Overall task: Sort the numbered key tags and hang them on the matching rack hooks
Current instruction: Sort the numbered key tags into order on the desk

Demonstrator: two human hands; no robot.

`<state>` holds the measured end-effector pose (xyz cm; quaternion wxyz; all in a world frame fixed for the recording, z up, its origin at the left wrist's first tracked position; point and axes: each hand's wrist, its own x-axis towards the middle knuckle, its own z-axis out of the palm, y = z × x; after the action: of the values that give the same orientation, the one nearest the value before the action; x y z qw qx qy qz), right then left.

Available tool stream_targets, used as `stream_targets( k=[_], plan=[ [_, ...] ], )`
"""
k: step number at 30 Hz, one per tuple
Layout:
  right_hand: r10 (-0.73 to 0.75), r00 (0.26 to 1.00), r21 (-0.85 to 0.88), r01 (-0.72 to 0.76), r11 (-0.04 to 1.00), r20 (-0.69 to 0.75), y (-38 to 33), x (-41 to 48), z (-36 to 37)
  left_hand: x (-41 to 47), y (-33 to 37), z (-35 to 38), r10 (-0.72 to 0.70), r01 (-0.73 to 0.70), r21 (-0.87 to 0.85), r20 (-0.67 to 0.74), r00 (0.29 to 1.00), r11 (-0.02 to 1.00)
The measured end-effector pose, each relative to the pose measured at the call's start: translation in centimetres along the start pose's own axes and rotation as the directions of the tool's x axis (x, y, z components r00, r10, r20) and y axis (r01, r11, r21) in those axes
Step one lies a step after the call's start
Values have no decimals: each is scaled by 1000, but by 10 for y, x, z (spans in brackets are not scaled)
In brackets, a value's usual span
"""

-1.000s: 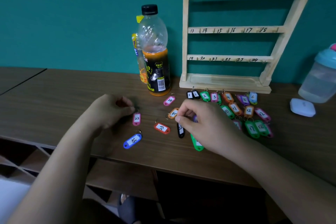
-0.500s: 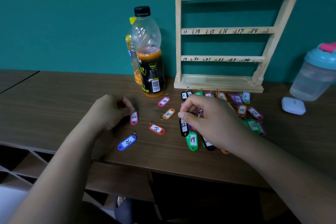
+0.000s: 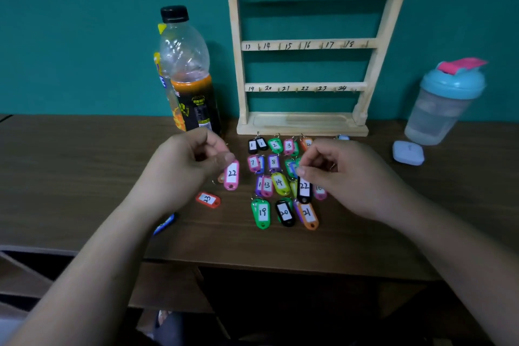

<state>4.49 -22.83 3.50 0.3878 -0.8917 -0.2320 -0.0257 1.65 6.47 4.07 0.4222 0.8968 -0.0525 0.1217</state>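
My left hand [image 3: 185, 166] pinches the ring of a pink tag marked 22 [image 3: 232, 175], which hangs just above the desk. My right hand [image 3: 342, 174] pinches the ring of a black tag marked 22 [image 3: 304, 189] over the sorted rows. Several coloured tags lie in rows below the wooden rack [image 3: 303, 45]: green 19 [image 3: 261, 213], black 20 [image 3: 284, 213], orange 21 [image 3: 308, 216]. A red tag 23 [image 3: 208, 200] and a blue tag [image 3: 165, 223] lie apart on the left. The rack's numbered hooks carry nothing.
A half-full orange drink bottle [image 3: 188, 76] stands left of the rack. On the right stand a blue-lidded shaker cup [image 3: 443, 104] and a small white case [image 3: 407, 152]. The brown desk [image 3: 70, 177] ends at a front edge with open shelves below.
My left hand has lifted the pink 22 tag off the desk and carried it right. My right hand has carried the black 22 tag right, uncovering the sorted rows.
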Motion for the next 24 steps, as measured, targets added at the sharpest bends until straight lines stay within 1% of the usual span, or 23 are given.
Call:
stream_targets(
  k=[6,11,14,18,22,24],
  plan=[
    [57,998,-72,-54,996,34,23,-17,-13,1,25,36,77,-76,-17,70,995,997],
    [71,996,-101,-65,993,51,33,-27,-13,4,35,58,88,-82,-60,107,990,995],
    [75,995,-121,-67,990,62,38,-29,-9,3,41,72,83,-75,-57,139,987,996],
    [84,996,-107,-80,991,34,38,-30,-6,2,45,87,89,-88,-17,174,981,996],
    [60,997,-116,-65,991,-45,37,-28,-12,-1,55,99,103,-100,-26,179,978,995],
    [63,997,-50,-66,997,-51,35,-28,-17,-1,61,105,103,-98,-44,164,981,994]
  ],
)
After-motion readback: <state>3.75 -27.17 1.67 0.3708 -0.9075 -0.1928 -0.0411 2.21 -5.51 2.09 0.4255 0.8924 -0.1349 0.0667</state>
